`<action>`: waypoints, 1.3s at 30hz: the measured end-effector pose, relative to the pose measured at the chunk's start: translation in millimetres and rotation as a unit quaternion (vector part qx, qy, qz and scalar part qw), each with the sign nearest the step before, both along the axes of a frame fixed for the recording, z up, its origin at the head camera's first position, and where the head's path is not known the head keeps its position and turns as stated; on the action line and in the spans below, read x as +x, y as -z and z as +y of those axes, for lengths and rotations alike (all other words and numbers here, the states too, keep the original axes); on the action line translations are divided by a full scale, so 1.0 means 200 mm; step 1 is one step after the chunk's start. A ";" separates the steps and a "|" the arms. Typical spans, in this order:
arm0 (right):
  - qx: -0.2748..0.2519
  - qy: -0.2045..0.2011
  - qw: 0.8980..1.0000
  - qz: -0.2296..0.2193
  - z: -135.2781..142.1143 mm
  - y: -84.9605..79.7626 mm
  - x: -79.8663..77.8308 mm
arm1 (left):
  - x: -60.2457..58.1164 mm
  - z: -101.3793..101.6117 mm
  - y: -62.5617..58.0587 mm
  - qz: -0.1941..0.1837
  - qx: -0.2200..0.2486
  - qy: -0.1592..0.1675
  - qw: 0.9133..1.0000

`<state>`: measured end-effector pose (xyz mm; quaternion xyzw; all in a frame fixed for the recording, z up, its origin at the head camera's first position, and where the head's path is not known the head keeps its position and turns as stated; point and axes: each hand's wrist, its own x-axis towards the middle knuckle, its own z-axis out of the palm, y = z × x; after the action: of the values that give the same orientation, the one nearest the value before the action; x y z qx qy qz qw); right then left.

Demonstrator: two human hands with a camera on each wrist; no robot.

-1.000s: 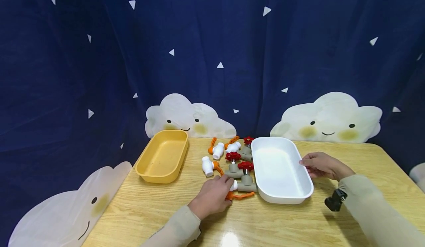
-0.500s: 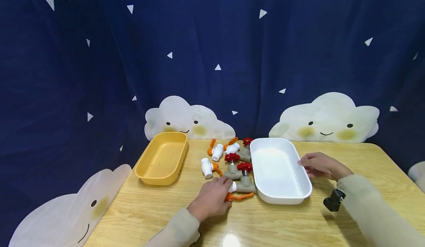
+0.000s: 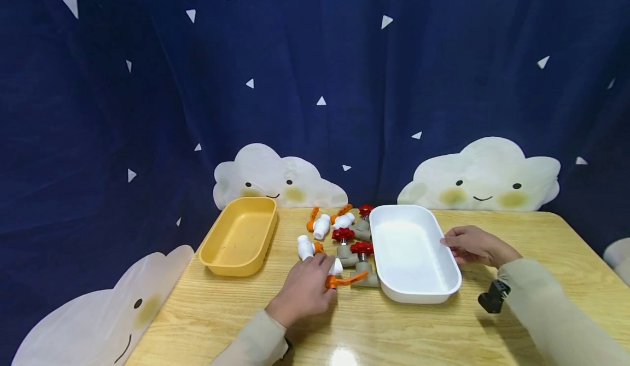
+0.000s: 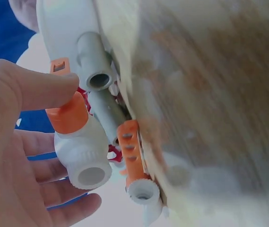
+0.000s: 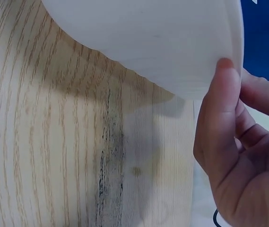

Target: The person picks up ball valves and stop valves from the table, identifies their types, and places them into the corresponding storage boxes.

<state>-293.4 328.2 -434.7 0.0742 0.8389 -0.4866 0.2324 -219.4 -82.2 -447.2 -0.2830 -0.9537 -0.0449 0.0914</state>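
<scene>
My left hand (image 3: 302, 286) holds a white ball valve (image 4: 80, 153) with an orange lever; in the left wrist view the thumb presses its orange cap and the fingers lie behind its body. Another white ball valve (image 3: 304, 247) lies just beyond that hand. Grey stop valves with red handwheels, one of them a nearby grey valve (image 3: 365, 279), sit between the hand and a white tray (image 3: 413, 254). On the tray's right side, my right hand (image 3: 479, 247) pinches the rim between thumb and fingers. The tray rests on the table, and nothing lies in it.
A yellow tray (image 3: 241, 234) stands at the back left of the wooden table (image 3: 389, 330). Two more white ball valves, including the one with an upright orange lever (image 3: 322, 226), lie at the back. A dark blue curtain (image 3: 295, 54) hangs behind the table.
The left hand has shifted slightly left with the ball valve, moving it away from the nearest grey stop valve. My right hand still grips the white tray. The head view has tilted slightly.
</scene>
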 end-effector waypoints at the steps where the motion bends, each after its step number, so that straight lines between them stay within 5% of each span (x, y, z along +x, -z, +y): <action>1: 0.000 0.001 1.000 0.000 0.00 0.00 0.00 | 0.00 -0.01 0.00 -0.001 0.004 -0.003 1.000; 25: 0.006 -0.003 1.000 0.007 -0.02 -0.02 0.02 | -0.02 -0.07 -0.10 0.019 0.036 -0.021 0.999; 39: -0.028 -0.008 0.999 0.017 -0.01 0.01 0.02 | -0.06 -0.04 -0.14 -0.010 0.063 -0.023 0.998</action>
<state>-289.1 326.5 -436.1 0.0524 0.8291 -0.5095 0.2241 -232.3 -90.6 -419.3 -0.2543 -0.9561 -0.1060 0.1002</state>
